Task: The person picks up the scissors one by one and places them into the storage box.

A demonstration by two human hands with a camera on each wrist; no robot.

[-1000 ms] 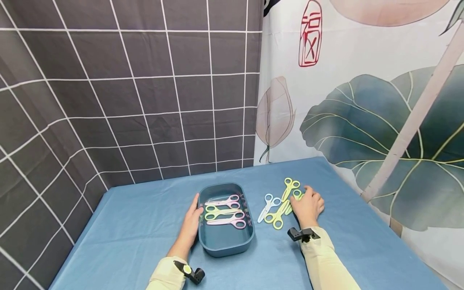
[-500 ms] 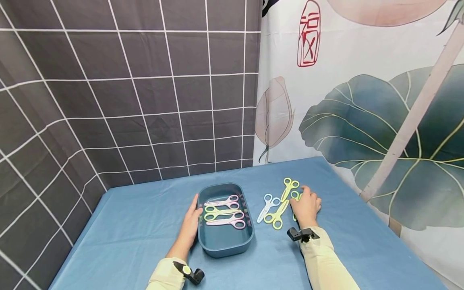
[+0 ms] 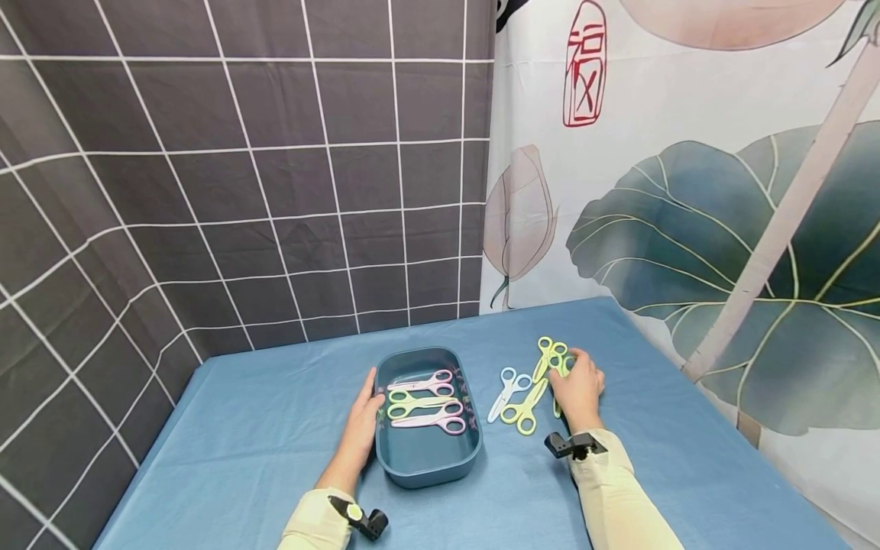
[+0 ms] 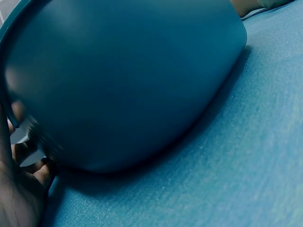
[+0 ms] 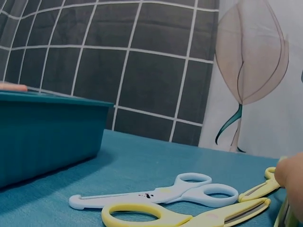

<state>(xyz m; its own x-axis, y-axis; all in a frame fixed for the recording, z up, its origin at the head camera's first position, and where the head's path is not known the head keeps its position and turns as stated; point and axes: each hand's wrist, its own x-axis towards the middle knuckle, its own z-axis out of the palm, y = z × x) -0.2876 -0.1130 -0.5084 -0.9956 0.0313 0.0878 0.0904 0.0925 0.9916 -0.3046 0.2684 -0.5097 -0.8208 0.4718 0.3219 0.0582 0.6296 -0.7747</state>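
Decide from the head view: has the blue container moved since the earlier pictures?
No. Against the grid-patterned backdrop, the blue container keeps its place, with no visible shift in any direction.

Right of the blue tray (image 3: 428, 456), my right hand (image 3: 579, 391) hides part of the green scissors (image 3: 557, 410); left of it, my left sleeve (image 3: 315, 522) is cut off below; markings (image 3: 466, 393) inside it are too small to read

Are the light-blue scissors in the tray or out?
Out: the light-blue scissors lie on the blue cloth, right of the tray in the head view.
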